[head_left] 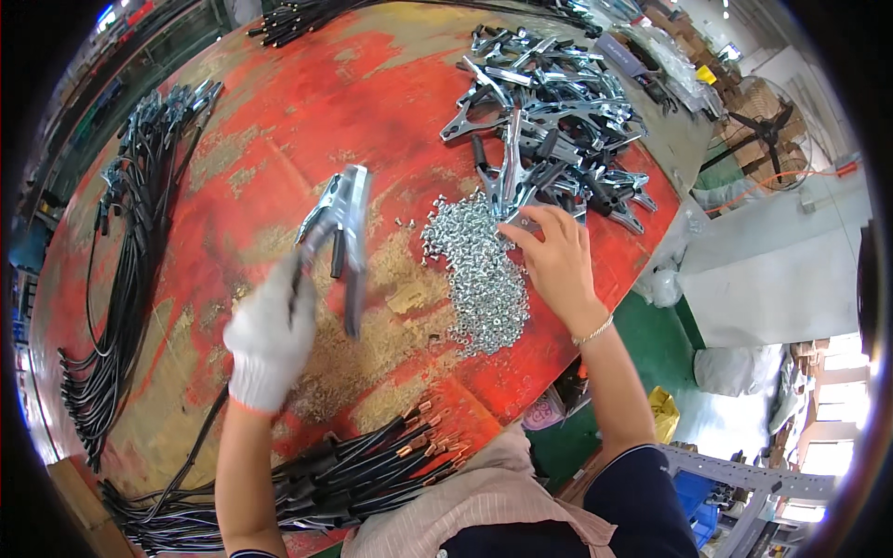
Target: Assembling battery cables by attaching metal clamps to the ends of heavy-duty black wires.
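My left hand (274,325), in a white knitted glove, is closed around a metal spring clamp (346,200) with black-tipped handles, held over the table and partly blurred. A black cable (200,442) runs up to the glove from below. My right hand (556,251) is bare, its thumb and forefinger bent toward each other at the edge of a pile of small silver screws and nuts (484,288). What those fingertips hold, if anything, is hidden. Just beyond them lies a heap of silver spring clamps (549,121) with black grips.
Black cables with clamps on their ends (139,242) lie along the left. More cables with bare copper ends (372,465) lie along the near edge, against my apron. Further cables (288,23) sit at the far edge of the red, worn table (307,112). A fan (767,130) stands beyond it, right.
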A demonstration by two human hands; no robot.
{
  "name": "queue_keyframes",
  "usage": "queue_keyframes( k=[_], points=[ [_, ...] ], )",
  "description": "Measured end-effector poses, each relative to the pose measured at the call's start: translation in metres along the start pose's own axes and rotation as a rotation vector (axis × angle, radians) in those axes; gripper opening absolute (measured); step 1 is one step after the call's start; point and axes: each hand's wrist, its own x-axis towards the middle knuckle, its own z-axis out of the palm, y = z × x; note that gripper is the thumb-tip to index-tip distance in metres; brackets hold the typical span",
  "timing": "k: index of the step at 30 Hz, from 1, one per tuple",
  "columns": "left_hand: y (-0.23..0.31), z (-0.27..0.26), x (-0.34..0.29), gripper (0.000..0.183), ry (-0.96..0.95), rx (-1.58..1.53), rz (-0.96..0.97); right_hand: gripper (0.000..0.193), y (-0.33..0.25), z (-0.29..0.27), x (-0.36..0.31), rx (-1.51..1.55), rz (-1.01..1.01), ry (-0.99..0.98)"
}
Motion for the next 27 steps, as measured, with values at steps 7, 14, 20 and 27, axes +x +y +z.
queue_keyframes(
  k=[7, 14, 20, 27],
  points=[
    [-0.056, 0.014, 0.038, 0.034, -0.087, 0.554, -0.116, 0.033, 0.028, 0.021, 0.017, -0.164, -0.303, -0.073],
    [-0.001, -0.008, -0.051, 0.019, -0.358, 0.357, 0.312, 0.033, 0.034, -0.02, 0.03, -0.038, -0.347, -0.014],
    [0.003, -0.003, -0.092, 0.021, -0.828, 0.039, 0.281, 0.026, 0.016, -0.065, 0.008, 1.273, 0.278, 0.396],
    [0.02, 0.013, -0.083, 0.03, -0.933, 0.161, 0.351, 0.027, -0.059, -0.048, 0.001, 2.332, 0.96, 0.401]
  ],
)
